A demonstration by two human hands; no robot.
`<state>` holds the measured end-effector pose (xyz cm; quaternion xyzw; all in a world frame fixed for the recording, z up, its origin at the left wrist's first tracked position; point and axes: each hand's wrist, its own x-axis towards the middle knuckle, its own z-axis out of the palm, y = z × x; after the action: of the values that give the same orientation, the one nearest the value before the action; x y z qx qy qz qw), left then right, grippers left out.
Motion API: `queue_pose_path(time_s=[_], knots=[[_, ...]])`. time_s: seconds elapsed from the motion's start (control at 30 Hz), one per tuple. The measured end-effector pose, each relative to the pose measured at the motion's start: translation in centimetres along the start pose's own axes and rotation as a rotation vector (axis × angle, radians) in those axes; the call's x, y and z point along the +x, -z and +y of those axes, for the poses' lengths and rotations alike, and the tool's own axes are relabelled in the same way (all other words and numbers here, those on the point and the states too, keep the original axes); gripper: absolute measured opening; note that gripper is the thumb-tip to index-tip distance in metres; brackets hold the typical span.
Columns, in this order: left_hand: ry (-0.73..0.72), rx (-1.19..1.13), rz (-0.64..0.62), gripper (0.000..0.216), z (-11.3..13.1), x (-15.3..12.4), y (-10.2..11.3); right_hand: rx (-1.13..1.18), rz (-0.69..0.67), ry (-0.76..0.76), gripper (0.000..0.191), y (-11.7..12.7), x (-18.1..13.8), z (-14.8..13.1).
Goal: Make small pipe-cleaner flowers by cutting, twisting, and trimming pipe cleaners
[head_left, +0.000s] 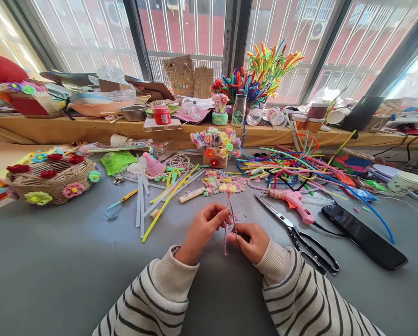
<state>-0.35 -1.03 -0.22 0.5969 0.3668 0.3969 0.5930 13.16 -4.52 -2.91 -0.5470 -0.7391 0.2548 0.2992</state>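
My left hand is closed, thumb and fingertips pinching a thin pink pipe cleaner that hangs upright over the table. Its upper end stands in front of a pile of small pink, yellow and green fuzzy pieces. Facing it, my right hand is closed round a slim, pointed metal tool, whose tip rises close beside the pipe cleaner. Whether this tool is tweezers or small scissors I cannot make out. Pink clippings are scattered on the tabletop just behind my hands.
Large scissors, a pink glue gun and a black phone lie at right. Behind them sprawls a heap of pipe cleaners. To the left are glue sticks and a woven basket with flowers. A flower pot stands behind.
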Motion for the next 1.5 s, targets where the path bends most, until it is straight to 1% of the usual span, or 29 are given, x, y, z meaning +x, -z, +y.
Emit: queue_pose_path(time_s=[0.23,0.43,0.57,0.67,0.83,0.97,1.13,1.3,1.5], knots=[[0.053,-0.049,-0.097,0.022,0.13,0.04,-0.21,0.003,0.006,0.057,0.048,0.05,0.06,0.08],[0.035,-0.078,-0.072,0.018,-0.23,0.18,-0.03,-0.022,0.074,0.061,0.043,-0.02,0.13,0.21],[0.017,-0.076,-0.068,0.018,-0.29,0.19,-0.02,-0.016,0.079,0.071,0.041,-0.04,0.17,0.29],[0.018,-0.077,-0.072,0.017,-0.24,0.15,-0.09,-0.004,0.079,0.049,0.041,-0.09,0.12,0.14],[0.044,-0.06,-0.111,0.018,-0.23,0.09,-0.18,0.003,0.057,0.014,0.043,-0.06,-0.07,-0.12],[0.057,-0.056,-0.118,0.018,-0.37,0.14,-0.12,-0.008,0.076,0.032,0.043,-0.05,-0.03,0.08],[0.016,-0.042,-0.082,0.018,-0.51,0.21,-0.06,-0.008,0.129,0.08,0.043,-0.3,0.16,0.61],[0.002,-0.025,-0.077,0.018,-0.41,0.12,-0.04,-0.005,0.048,0.007,0.045,-0.34,0.1,0.45],[-0.011,-0.019,-0.081,0.018,-0.43,0.12,-0.08,-0.052,0.025,-0.011,0.046,-0.04,0.03,0.01]])
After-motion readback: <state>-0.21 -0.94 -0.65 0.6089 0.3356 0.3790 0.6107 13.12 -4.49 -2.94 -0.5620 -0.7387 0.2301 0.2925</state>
